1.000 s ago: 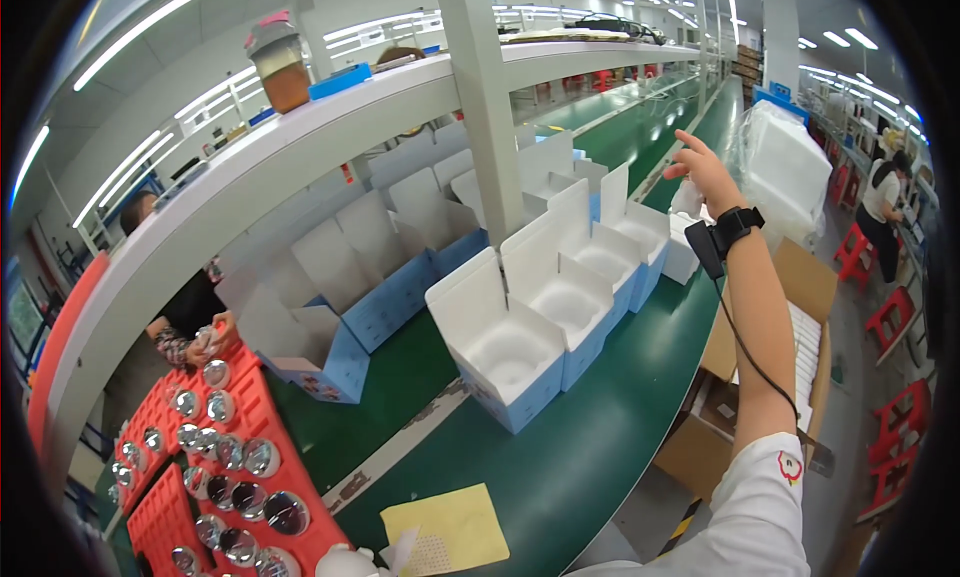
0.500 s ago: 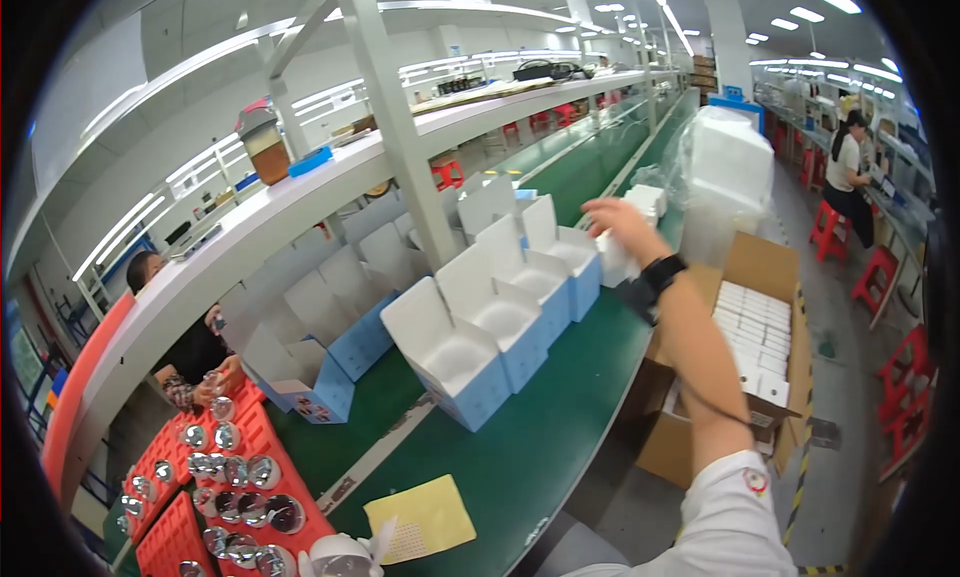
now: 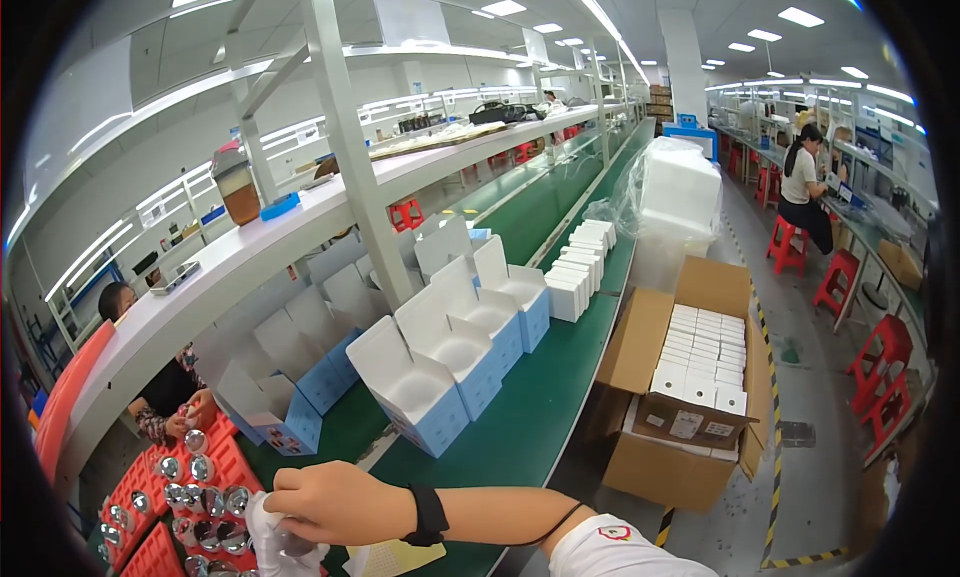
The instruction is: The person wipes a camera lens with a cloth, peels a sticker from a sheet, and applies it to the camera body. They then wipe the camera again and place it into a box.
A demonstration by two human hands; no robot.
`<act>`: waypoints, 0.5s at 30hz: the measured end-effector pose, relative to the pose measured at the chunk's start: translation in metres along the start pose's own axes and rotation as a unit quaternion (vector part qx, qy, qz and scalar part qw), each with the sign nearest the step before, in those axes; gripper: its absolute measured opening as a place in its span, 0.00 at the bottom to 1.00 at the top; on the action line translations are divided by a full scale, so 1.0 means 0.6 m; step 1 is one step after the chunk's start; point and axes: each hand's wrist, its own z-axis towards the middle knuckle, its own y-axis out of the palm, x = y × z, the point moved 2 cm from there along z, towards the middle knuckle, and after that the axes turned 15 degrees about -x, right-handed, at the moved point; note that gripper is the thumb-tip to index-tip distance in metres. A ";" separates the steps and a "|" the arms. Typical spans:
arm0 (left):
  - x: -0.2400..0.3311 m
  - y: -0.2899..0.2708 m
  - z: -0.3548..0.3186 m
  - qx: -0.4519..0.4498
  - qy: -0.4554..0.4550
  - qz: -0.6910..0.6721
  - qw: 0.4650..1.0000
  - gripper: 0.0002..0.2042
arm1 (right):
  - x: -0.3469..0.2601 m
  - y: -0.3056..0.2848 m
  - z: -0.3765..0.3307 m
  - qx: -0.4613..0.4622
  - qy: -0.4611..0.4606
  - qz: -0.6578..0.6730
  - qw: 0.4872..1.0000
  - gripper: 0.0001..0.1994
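Observation:
My right hand (image 3: 325, 502) reaches leftward across the bottom of the view, a black band on its wrist. Its fingers curl down onto a white glove or cloth (image 3: 262, 539) at the lower edge; I cannot tell what they grip. That white shape may cover my left hand, but I cannot tell. Just left of it are red trays (image 3: 140, 477) holding several shiny round metal parts (image 3: 205, 499). Open white and blue cartons (image 3: 420, 392) stand in a row on the green conveyor belt (image 3: 530, 417) beyond the hand.
A yellow sheet (image 3: 395, 557) lies under my wrist. A person (image 3: 165, 392) sits across the line at the left. Stacked small white boxes (image 3: 580, 272) sit farther along the belt. An open cardboard box (image 3: 690, 397) of white boxes stands on the floor at the right. Red stools (image 3: 835, 282) and another seated person (image 3: 800, 182) are further right.
My right arm has pulled back from the far white boxes to the near lower left, onto the white glove or cloth. The view has swung left.

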 end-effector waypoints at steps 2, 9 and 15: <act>0.005 -0.008 0.012 0.028 0.060 0.077 0.995 0.33 | 0.004 0.004 0.006 0.033 -0.012 0.018 0.999 0.07; 0.007 -0.050 0.017 0.025 0.236 0.190 0.953 0.31 | 0.030 0.039 0.030 0.103 -0.043 0.066 0.992 0.06; 0.038 -0.040 0.028 0.122 0.213 0.270 0.931 0.30 | 0.059 0.082 0.053 0.136 -0.038 0.048 0.989 0.07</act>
